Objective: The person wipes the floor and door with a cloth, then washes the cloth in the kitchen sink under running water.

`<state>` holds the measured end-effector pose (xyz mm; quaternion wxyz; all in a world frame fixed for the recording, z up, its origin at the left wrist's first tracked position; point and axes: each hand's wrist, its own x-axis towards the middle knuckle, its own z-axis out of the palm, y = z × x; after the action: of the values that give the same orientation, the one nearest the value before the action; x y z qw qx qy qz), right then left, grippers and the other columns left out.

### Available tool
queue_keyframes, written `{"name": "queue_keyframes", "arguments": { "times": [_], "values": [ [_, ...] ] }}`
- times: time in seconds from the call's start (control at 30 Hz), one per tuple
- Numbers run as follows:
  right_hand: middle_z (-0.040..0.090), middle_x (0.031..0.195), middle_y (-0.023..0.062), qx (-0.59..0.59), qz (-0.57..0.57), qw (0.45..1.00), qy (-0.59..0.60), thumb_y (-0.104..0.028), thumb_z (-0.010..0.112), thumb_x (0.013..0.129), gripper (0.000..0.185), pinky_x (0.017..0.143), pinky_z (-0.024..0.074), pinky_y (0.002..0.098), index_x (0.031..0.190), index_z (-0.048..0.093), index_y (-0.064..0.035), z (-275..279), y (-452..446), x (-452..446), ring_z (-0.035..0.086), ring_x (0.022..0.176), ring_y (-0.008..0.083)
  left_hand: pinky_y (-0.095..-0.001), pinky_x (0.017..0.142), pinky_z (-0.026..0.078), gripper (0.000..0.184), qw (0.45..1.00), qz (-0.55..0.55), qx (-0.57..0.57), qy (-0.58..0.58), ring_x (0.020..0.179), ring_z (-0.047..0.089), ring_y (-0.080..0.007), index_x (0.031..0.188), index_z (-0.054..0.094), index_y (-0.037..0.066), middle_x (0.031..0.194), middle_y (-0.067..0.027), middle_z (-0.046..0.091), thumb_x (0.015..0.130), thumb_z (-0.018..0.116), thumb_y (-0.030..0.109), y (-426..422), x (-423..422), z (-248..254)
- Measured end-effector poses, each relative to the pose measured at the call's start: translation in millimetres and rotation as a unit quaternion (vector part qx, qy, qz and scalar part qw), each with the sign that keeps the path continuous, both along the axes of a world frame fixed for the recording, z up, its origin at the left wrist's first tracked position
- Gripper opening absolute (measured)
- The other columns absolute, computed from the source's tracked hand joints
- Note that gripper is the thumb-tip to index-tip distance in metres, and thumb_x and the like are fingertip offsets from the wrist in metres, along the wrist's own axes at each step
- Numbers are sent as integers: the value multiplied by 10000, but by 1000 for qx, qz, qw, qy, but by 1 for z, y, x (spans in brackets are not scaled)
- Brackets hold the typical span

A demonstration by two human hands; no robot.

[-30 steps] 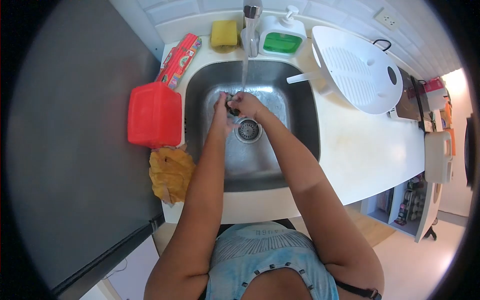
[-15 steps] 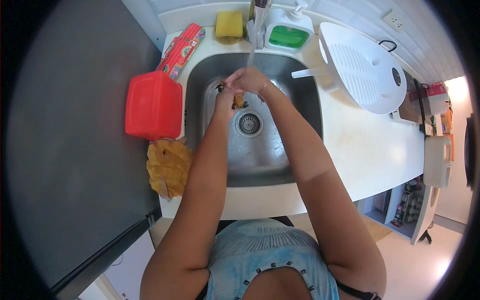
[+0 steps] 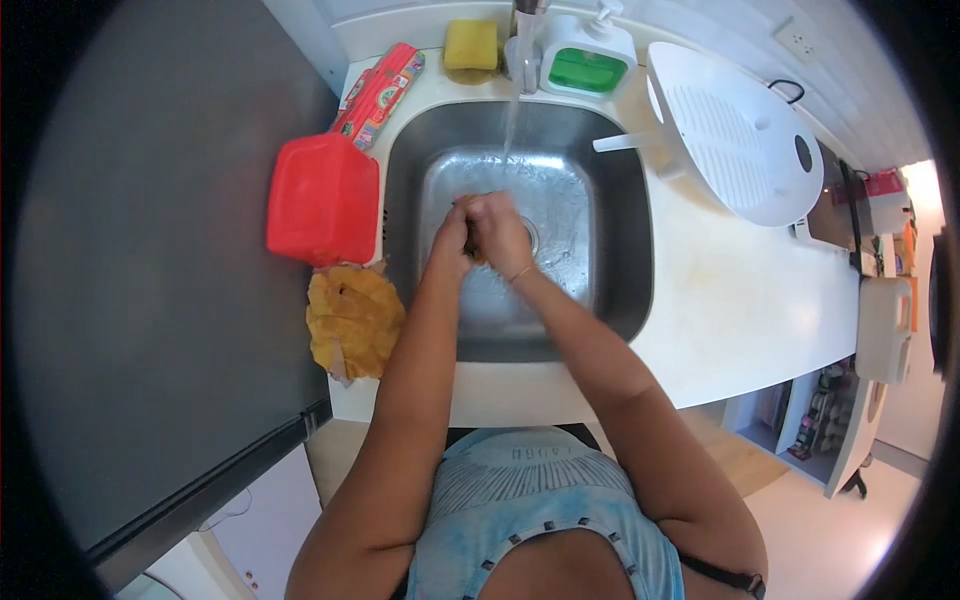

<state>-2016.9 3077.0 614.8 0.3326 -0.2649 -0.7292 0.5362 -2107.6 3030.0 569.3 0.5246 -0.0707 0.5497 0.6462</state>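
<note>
Over the steel sink [image 3: 620, 220], my left hand [image 3: 453, 236] is closed round a small dark and orange-brown object [image 3: 474, 246], mostly hidden between the hands. Pressed against it from the right is my right hand [image 3: 500, 228], its fingers bent and blurred by motion. What the object is cannot be made out. Behind the hands, water runs from the faucet [image 3: 527, 50] into the basin. The drain [image 3: 531, 236] is partly covered by my right hand.
Left of the sink are a red container [image 3: 322, 200], a yellow-brown cloth [image 3: 355, 322] and a red patterned package [image 3: 384, 95]. At the back stand a yellow sponge [image 3: 470, 45] and a soap dispenser [image 3: 588, 55]. A white drying rack [image 3: 735, 135] is at right.
Both hands have moved down toward the drain, away from the water stream, with the small object between them. The orange-brown part is now more covered than half a second ago.
</note>
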Motion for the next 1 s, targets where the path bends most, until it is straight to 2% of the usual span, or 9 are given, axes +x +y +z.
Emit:
{"name": "queue_keyframes", "arguments": {
  "times": [0.03, 0.1, 0.33, 0.53, 0.6, 0.73, 0.8, 0.93, 1.0],
  "values": [
    [577, 1027, 188, -3, -5, 1000, 0, -264, 505, 925, 242, 832, 455, 398, 952, 623, -54, 10, -17, -2, 554, 960, 354, -336, 691, 488, 465, 976, -57, 197, -70, 827, 574, -186, 999, 539, 107, 903, -66, 571, 949, 375, 540, -4, -13, -44],
    [603, 917, 151, 167, -42, 976, -131, -272, 555, 906, 235, 726, 496, 374, 870, 592, -43, 29, -43, -2, 609, 826, 343, -317, 650, 465, 434, 908, -116, 377, -142, 779, 551, -163, 901, 546, 120, 817, -36, 554, 956, 385, 519, -4, -16, -61],
    [614, 784, 157, 91, -117, 972, -183, -331, 576, 871, 308, 657, 484, 419, 748, 606, -50, 8, -8, -7, 605, 746, 370, -368, 796, 517, 477, 986, -15, 148, -69, 980, 597, -244, 1105, 523, 83, 1088, -67, 583, 953, 382, 513, -2, 2, -48],
    [638, 903, 199, 115, -27, 977, -175, -374, 484, 907, 352, 724, 487, 469, 887, 604, -44, 17, -17, 2, 615, 828, 385, -383, 804, 516, 515, 994, 51, 70, -70, 993, 594, -250, 1136, 512, 70, 1087, -89, 582, 957, 351, 525, 3, 6, -12],
    [643, 979, 208, 67, -14, 954, -291, -423, 488, 900, 403, 778, 485, 454, 1007, 610, -55, 25, 11, 6, 617, 873, 389, -388, 807, 515, 527, 996, 34, 55, -56, 997, 593, -252, 1146, 509, 66, 1086, -96, 582, 958, 341, 529, 10, 0, 1],
    [649, 999, 198, -49, -15, 960, -275, -423, 554, 870, 400, 801, 482, 427, 1073, 609, -83, 11, 46, 3, 623, 903, 369, -407, 822, 508, 608, 997, -50, -60, 14, 1036, 584, -252, 1229, 463, 48, 1148, -120, 562, 947, 324, 569, 17, -11, 54],
    [657, 972, 182, -100, 96, 978, -156, -390, 626, 837, 377, 796, 478, 399, 1086, 619, -107, 4, 59, -5, 624, 902, 345, -450, 889, 470, 712, 997, -29, -48, 62, 1102, 552, -283, 1300, 403, 27, 1227, -124, 524, 921, 316, 624, 15, -9, 74],
    [663, 962, 167, -44, 151, 969, -188, -333, 666, 817, 330, 792, 473, 386, 1034, 639, -86, -2, 86, -23, 623, 903, 317, -556, 989, 352, 777, 992, -7, 54, 115, 1260, 409, -320, 1385, 305, 81, 1378, -119, 394, 888, 312, 678, 14, -33, 32],
    [661, 959, 171, 71, 163, 958, -224, -335, 635, 838, 316, 793, 469, 385, 1003, 648, -65, 3, 93, -28, 624, 895, 319, -648, 1034, 193, 777, 994, 44, -50, 85, 1368, 215, -338, 1449, 189, 165, 1488, -102, 224, 884, 296, 687, 16, -22, 33]
  ]
}}
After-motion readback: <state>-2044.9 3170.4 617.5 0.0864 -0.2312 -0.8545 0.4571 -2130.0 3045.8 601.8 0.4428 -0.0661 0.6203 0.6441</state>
